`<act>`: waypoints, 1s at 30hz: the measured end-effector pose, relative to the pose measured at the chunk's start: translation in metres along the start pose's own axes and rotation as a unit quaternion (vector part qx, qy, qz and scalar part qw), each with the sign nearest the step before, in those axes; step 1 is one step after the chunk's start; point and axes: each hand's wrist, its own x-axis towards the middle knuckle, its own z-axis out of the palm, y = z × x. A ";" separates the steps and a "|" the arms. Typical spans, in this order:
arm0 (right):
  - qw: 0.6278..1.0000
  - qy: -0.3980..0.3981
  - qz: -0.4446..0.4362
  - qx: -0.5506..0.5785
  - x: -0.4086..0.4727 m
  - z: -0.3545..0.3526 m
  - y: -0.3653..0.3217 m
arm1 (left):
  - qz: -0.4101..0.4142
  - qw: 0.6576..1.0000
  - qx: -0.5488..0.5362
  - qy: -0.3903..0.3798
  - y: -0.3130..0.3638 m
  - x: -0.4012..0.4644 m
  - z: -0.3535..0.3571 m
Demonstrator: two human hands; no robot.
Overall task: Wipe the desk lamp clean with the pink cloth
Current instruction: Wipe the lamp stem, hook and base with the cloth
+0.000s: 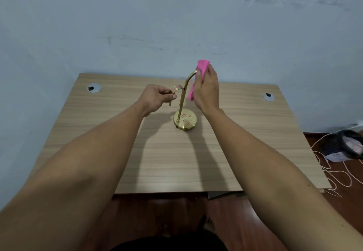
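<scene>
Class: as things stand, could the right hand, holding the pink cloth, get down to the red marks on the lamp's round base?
Probably yes. The right hand grips the pink cloth at the top of the lamp's curved arm; the base below lies uncovered, nothing blocking it.

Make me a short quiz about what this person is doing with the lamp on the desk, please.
1. True or false: the pink cloth lies flat on the desk.
2. Which hand holds the cloth against the lamp: A) left hand B) right hand?
3. What colour are the scribbles on the lamp's round base?

Key: 1. False; it is held up at the lamp's curved top. 2. B; the left hand grips the lower hooked part. 3. Red.
</scene>
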 end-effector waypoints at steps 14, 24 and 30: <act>0.992 -0.035 -0.114 -0.045 -0.013 0.004 0.011 | 0.019 0.999 0.018 -0.023 0.008 0.001 0.000; 0.987 -0.063 -0.148 -0.022 -0.061 0.012 0.044 | 0.018 0.998 0.042 -0.035 0.011 -0.001 0.001; 0.925 0.195 0.216 0.243 -0.042 -0.006 0.008 | 0.010 0.999 0.047 -0.025 0.011 -0.002 0.001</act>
